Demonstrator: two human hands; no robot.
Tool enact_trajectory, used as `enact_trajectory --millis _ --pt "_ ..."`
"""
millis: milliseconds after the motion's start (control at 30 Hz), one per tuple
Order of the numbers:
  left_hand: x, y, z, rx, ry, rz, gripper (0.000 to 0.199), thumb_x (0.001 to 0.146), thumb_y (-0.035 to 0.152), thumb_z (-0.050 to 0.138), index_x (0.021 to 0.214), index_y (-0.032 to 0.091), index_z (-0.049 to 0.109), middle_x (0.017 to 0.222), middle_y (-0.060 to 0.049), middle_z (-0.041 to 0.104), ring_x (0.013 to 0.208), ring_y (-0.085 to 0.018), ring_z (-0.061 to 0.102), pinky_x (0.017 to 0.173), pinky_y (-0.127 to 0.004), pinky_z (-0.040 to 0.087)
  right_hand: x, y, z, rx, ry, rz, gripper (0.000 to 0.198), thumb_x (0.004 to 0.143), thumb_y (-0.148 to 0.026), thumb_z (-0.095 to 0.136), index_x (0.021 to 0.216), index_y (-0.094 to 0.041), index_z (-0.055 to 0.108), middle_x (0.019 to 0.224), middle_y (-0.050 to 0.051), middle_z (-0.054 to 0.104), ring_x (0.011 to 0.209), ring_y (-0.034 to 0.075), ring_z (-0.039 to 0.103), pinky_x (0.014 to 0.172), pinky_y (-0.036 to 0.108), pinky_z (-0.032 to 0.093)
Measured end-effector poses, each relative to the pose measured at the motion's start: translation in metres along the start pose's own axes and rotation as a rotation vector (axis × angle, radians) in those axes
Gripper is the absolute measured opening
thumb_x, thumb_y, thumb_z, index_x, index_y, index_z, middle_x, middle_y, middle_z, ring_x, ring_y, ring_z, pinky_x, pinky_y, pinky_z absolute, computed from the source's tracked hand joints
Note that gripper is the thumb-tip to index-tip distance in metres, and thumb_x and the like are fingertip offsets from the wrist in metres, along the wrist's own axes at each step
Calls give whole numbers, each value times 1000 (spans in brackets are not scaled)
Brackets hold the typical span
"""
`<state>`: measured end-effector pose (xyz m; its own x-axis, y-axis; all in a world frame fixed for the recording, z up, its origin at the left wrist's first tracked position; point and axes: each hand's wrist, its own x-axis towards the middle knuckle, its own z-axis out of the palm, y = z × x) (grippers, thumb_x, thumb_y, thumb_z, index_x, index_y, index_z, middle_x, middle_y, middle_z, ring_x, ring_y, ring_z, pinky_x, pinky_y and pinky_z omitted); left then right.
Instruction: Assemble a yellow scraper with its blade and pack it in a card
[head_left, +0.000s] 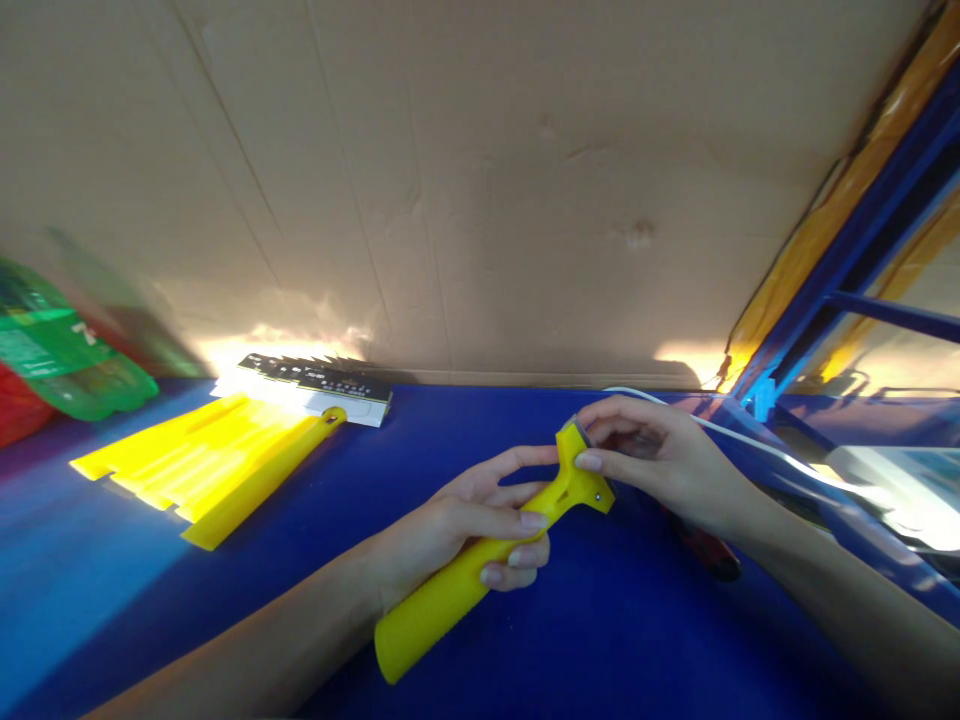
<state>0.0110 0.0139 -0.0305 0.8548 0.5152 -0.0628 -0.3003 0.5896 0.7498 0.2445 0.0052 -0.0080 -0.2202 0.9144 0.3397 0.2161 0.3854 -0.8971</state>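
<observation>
My left hand (469,525) is wrapped round the grip of a yellow plastic scraper handle (435,615), its forked head pointing up and right. At that head, my right hand (660,450) pinches the upper prong between thumb and fingers. A thin grey edge shows there; whether it is a separate piece I cannot tell. A small screw or hole is visible on the lower prong. To the left lies a row of similar yellow-handled scrapers (247,450), side by side, with black-and-white printed covers at their heads against the cardboard.
The blue tabletop (585,620) runs back to a cardboard wall (487,200). A green bottle (67,345) lies at far left beside something red. On the right are a dark red-and-black tool (712,555), a white cable (739,435), a pale object (900,490) and a blue metal frame (862,240).
</observation>
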Motion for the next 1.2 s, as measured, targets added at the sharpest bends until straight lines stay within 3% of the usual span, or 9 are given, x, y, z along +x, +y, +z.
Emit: enact_trajectory --millis 300,467,567,667,733,833,967,1067,1200 --pt "1 4 -3 -7 35 53 47 88 4 69 131 23 59 95 -5 65 53 -4 51 43 -16 25 5 -3 -12 -119 121 -28 31 90 -49 70 103 -21 73 85 4 80 79 18 75 70 29 59" --pt "0 8 -7 27 138 19 51 88 4 67 133 23 55 104 -8 65 53 -3 49 43 -17 22 4 3 -37 -828 151 62 20 92 -40 65 84 -22 69 62 0 68 54 18 62 51 30 42" --pt "0 7 -10 38 142 23 49 88 5 68 131 24 54 90 -3 62 48 -3 44 44 -19 17 -6 7 -56 -1119 31 124 27 74 -40 81 70 -24 60 51 -3 60 44 17 56 44 28 32" --pt "1 6 -11 37 166 25 50 90 7 68 133 24 52 78 2 56 47 -3 42 46 -19 16 -17 4 -61 -1083 -109 127 41 64 -52 87 66 -26 56 52 -2 60 42 19 57 39 27 30" --pt "1 6 -12 25 192 28 53 90 8 69 137 24 50 74 3 53 48 -4 41 46 -20 16 -20 0 -56 -1020 -182 182 32 66 -35 87 67 -26 56 56 -2 64 45 19 60 39 26 32" --pt "0 8 -13 -1 233 39 53 90 9 70 136 24 51 75 2 53 50 -5 40 47 -20 18 -17 -5 -48 -897 -132 233 25 66 -14 76 71 -26 56 51 -6 61 40 15 55 36 24 30" --pt "-7 11 -18 -35 261 81 49 89 6 70 131 24 55 75 1 54 51 -4 40 48 -17 21 -12 -11 -50 -558 -35 329 16 83 -29 68 98 -24 66 55 -3 67 40 14 56 33 23 31" --pt "-16 12 -22 -58 290 100 49 89 5 68 132 25 55 70 2 53 51 -5 41 48 -14 25 -18 -15 -55 -309 38 196 41 87 -48 70 119 -23 70 77 5 77 61 20 71 41 26 49" --pt "-24 12 -24 -85 362 155 53 88 3 67 134 25 50 71 3 52 51 -5 44 48 -13 29 -31 -15 -55 -489 145 -4 33 87 -54 72 106 -29 82 95 9 82 74 25 76 51 32 62"
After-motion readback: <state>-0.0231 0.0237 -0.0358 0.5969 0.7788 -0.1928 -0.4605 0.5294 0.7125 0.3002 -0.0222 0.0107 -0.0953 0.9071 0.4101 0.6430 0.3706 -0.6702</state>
